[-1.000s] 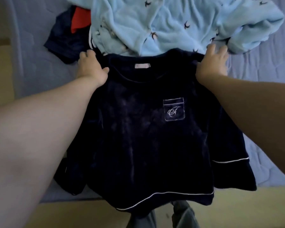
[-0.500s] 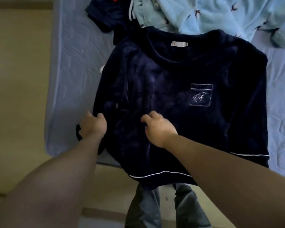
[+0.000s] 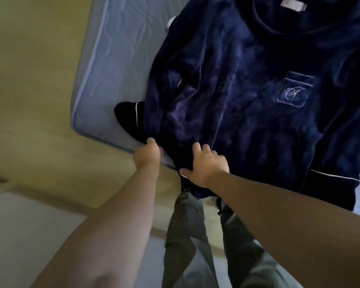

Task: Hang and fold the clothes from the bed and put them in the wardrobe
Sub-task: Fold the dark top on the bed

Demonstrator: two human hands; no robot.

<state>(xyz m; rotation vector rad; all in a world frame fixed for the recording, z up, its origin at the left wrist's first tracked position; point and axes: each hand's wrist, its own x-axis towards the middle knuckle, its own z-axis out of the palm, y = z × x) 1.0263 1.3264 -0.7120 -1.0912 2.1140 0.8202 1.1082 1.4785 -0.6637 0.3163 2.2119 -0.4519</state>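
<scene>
A dark navy velvet top [image 3: 247, 90] with white piping and a monogrammed chest pocket lies front-up on the blue mattress [image 3: 116, 59], its hem hanging over the near edge. My left hand [image 3: 147, 154] grips the hem's left corner beside the sleeve cuff [image 3: 131, 119]. Just to its right, my right hand [image 3: 206, 165] lies on the hem with spread fingers, thumb tucked under the white-piped edge. Both hands are at the mattress's near corner.
Yellowish wooden floor [image 3: 29, 100] lies left of the bed and below its edge. My grey trouser legs [image 3: 187, 235] stand against the bed's near edge. A pale surface [image 3: 19, 225] fills the lower left.
Both hands have moved down from the top's shoulders to its lower hem. The view has tilted and shifted left, and the light blue garments have left the frame.
</scene>
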